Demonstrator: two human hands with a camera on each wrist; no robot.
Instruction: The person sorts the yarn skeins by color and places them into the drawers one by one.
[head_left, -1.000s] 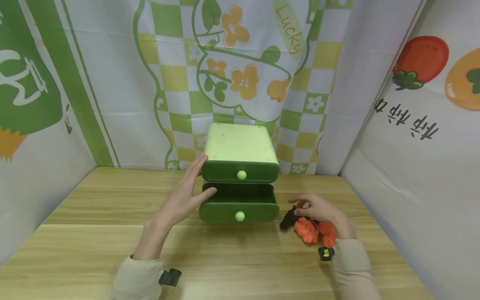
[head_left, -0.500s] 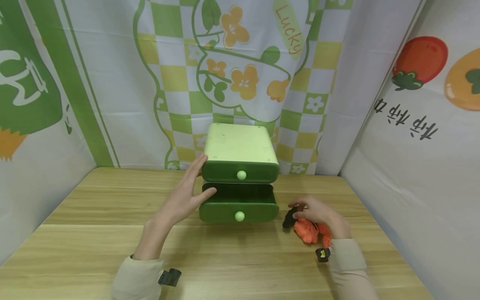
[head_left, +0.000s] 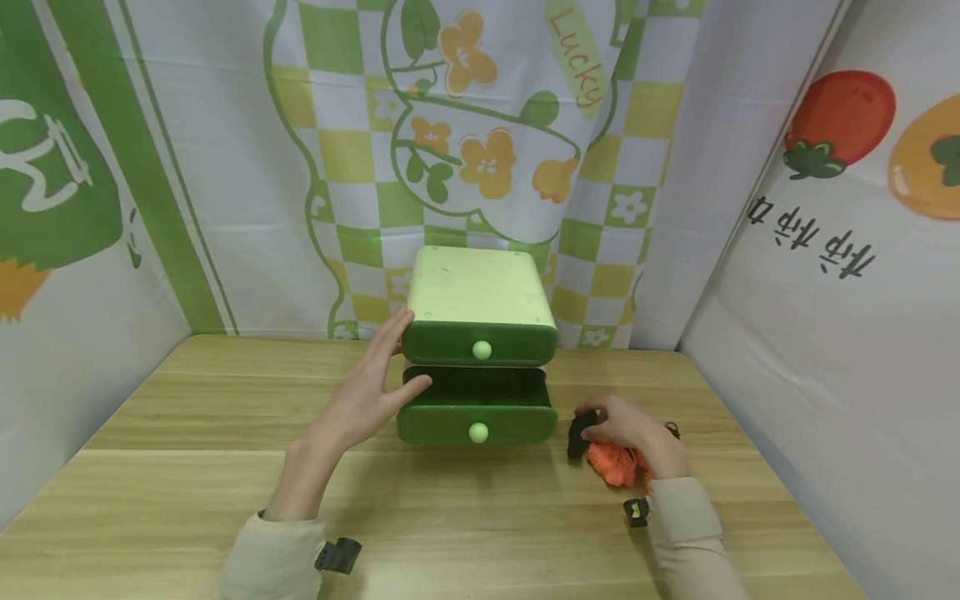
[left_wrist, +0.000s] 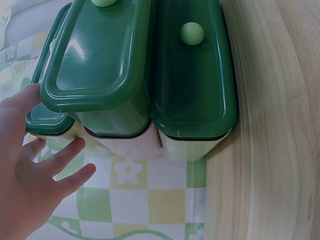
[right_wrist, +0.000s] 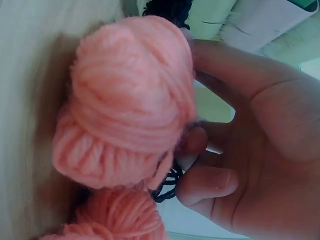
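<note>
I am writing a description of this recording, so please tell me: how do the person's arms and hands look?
The left hand and right hand are bare. Small black devices sit beside the beige sleeves; the right device bears a yellow marking.

Head view looks down; 2 nearer wrist views share cabinet (head_left: 477,333).

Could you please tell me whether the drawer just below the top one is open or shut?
Open: that drawer juts out beyond the top drawer, and its dark inside shows from above.
</note>
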